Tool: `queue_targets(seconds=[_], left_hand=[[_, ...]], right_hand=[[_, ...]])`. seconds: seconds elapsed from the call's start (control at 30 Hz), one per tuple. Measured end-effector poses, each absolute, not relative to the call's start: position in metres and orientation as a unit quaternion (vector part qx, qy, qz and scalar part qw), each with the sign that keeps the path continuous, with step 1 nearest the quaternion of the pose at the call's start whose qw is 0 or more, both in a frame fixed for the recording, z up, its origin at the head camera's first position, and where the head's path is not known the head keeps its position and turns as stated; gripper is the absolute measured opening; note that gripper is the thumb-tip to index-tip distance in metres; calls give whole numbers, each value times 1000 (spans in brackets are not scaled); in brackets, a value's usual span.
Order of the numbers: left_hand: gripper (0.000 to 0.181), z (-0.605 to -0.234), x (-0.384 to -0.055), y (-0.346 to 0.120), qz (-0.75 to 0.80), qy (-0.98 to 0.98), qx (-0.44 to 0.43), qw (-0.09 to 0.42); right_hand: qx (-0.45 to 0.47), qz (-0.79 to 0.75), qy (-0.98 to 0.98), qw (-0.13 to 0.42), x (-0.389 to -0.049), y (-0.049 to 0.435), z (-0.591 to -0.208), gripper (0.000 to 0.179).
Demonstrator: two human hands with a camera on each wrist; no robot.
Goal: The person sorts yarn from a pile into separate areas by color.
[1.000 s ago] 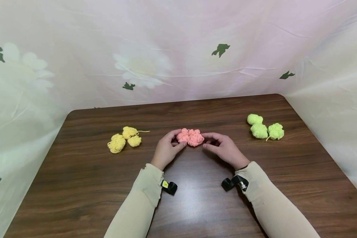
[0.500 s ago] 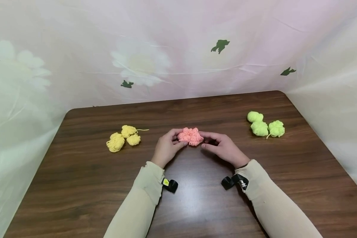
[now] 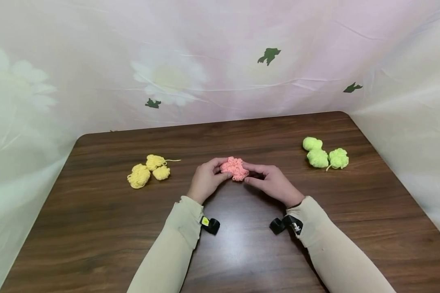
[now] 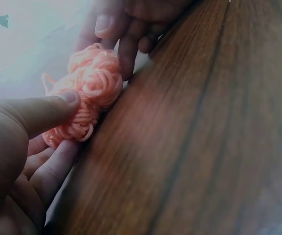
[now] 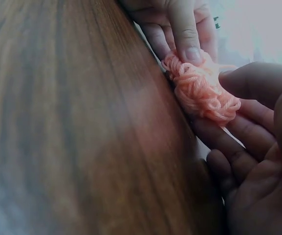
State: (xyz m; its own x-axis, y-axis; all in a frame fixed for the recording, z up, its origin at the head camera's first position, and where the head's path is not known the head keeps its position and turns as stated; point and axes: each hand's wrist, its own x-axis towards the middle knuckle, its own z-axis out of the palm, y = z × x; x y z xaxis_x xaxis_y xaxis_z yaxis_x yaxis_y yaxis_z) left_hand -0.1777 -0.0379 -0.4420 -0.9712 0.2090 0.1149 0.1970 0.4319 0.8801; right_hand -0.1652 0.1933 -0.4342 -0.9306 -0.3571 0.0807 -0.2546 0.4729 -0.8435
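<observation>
A clump of coral-pink yarn balls (image 3: 234, 167) lies near the middle of the wooden table, between both hands. My left hand (image 3: 207, 179) pinches its left side, and the left wrist view shows the thumb on top of the pink yarn (image 4: 94, 81) with fingers below. On the opposite side, my right hand (image 3: 273, 183) touches the clump with extended, relaxed fingers. In the right wrist view, the right thumb sits at the edge of the pink yarn (image 5: 204, 93), while other fingers lie under it. Parts of the clump are hidden behind the fingers.
Yellow yarn balls (image 3: 139, 176) sit together at the left, one with a loose strand. Lime-green yarn balls (image 3: 317, 158) are grouped at the back right. A floral curtain (image 3: 212, 73) hangs behind the table (image 3: 95, 219).
My right hand has moved slightly left against the pink yarn, and the clump looks narrower and tighter. The left hand keeps its grip. The yellow and green balls stay put.
</observation>
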Motion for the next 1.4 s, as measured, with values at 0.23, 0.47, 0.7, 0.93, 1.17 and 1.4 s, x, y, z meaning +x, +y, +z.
queue_targets(seconds=[0.23,0.47,0.7,0.93,1.17,1.4], left_hand=[[45,-437,-177,-35,520,845,125,6],[47,-438,-175,-33,539,836,108,3],[54,-435,-175,-33,550,828,104,-2],[61,-439,-174,-35,553,824,120,-8],[67,-444,-169,-39,560,820,121,-13],[75,-447,-161,-41,580,807,108,-29]], right_hand=[[-180,-468,864,51,-163,191,-427,44],[-190,-505,840,59,-165,193,-429,48],[-199,-528,824,57,-167,198,-428,48],[-169,-538,825,45,-166,198,-429,46],[-165,-563,809,32,-164,197,-437,46],[-137,-595,792,25,-160,197,-438,46]])
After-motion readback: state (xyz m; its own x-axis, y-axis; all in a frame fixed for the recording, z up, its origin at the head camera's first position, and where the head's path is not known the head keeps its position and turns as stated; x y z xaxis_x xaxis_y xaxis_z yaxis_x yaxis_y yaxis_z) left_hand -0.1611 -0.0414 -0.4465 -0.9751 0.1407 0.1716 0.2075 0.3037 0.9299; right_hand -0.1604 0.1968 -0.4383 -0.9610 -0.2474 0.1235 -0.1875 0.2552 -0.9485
